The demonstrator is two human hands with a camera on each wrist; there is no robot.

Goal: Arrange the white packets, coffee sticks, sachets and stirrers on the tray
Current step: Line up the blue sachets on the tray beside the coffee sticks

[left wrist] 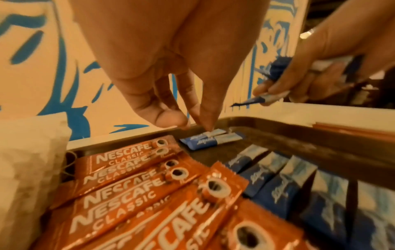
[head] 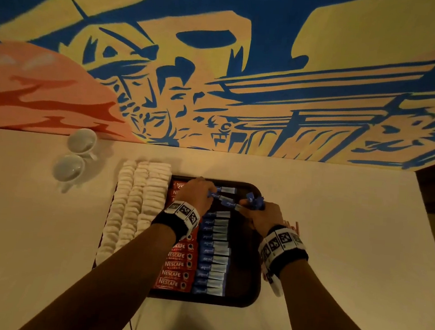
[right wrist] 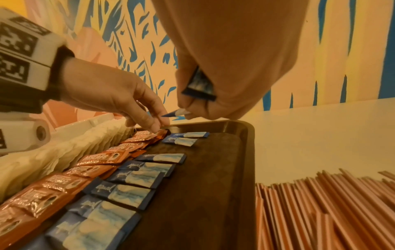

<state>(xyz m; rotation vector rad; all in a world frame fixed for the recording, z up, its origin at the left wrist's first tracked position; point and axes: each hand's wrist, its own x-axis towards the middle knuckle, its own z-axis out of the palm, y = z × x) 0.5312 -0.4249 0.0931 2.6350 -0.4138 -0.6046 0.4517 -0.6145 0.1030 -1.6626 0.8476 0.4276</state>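
On the dark tray (head: 249, 296) the goods lie in lengthwise columns so each kind stays sorted: white packets (head: 133, 210) along the left side, red coffee sticks (head: 176, 266) next, then a column of blue sachets (head: 212, 259) overlapping like shingles. The left hand (head: 195, 193) reaches to the far end of that blue column, its fingertips (left wrist: 206, 126) pressing down on the two sachets laid nearest the far rim, apparently to square them against the row; its grip is narrow, with fingers straight and closing round nothing. The right hand (head: 264, 213) hovers just beside it with its grip closed round a small bundle of spare sachets (head: 254, 201), one pushed forward between thumb and finger, probably as the next to hand over. A gap remains in the blue column between the far pair and the longer run, so the filling is likely unfinished. The tray's right-hand strip is bare, the likely room for the stirrers (right wrist: 320, 211), which lie in a heap on the desk (head: 339, 202) just beside the tray's right rim.
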